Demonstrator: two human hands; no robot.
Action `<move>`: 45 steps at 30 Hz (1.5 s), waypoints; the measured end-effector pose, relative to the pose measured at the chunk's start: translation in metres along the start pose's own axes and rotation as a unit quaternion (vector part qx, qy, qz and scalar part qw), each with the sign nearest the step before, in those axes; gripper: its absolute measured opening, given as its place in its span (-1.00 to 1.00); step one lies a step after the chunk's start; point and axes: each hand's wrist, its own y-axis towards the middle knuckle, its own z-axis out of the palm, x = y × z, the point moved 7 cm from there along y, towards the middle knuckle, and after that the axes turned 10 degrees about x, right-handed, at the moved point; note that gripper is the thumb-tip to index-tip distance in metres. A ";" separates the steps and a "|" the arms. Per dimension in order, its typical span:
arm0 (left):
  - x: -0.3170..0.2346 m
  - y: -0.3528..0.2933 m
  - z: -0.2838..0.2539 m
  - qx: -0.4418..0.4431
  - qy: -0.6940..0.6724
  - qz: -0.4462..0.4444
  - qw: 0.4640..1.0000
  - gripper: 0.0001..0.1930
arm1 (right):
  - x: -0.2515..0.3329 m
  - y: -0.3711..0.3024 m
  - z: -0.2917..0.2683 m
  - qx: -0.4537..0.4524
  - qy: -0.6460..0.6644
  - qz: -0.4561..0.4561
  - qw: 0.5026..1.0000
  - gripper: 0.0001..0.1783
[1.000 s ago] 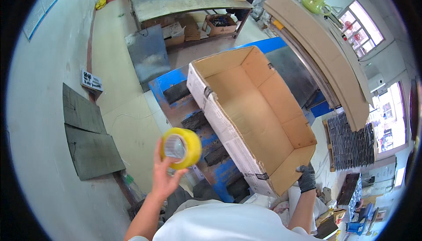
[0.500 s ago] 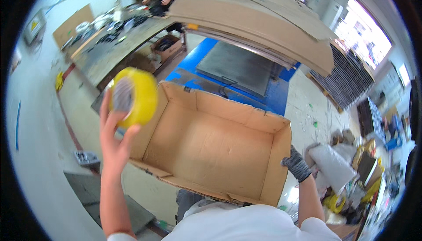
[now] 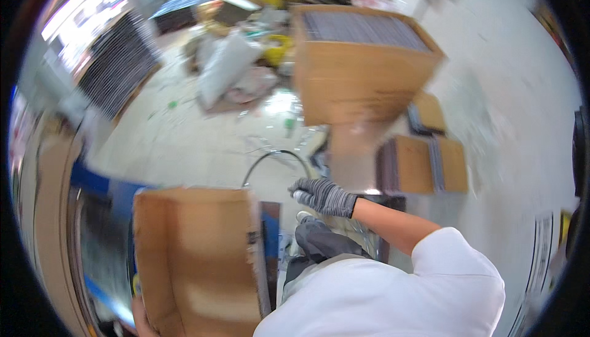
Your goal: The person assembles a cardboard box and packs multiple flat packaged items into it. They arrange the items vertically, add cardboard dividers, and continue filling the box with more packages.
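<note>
An open cardboard box (image 3: pixel 209 245) with a bare inside stands at the lower left. My bare left hand (image 3: pixel 141 317) is at its outer left side, mostly hidden behind the box wall. Just above that hand shows a yellow sliver of the tape roll (image 3: pixel 136 285); the fingers around it are out of sight. My right hand (image 3: pixel 322 197), in a grey striped glove, is off the box and in front of my body. Its fingers point left, loosely bent, with nothing visible in them. Beyond it curves a black cord-like hoop (image 3: pixel 276 152).
A tall carton (image 3: pixel 362 79) filled with upright grey sheets stands ahead, with smaller brown-and-grey stacks (image 3: pixel 418 165) to its right. White and yellow bags (image 3: pixel 230 66) lie in a heap beyond. A dark layered stack (image 3: pixel 117 60) is at the far left. Much is blurred.
My view has swung to the right. My right hand has let go of the box. My left hand, with the tape roll, has gone from above the box to its outer left side.
</note>
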 end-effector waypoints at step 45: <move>-0.598 -0.242 0.626 0.469 0.296 0.408 0.725 0.15 | -0.306 -0.296 -0.032 -0.173 0.804 0.083 0.563 0.02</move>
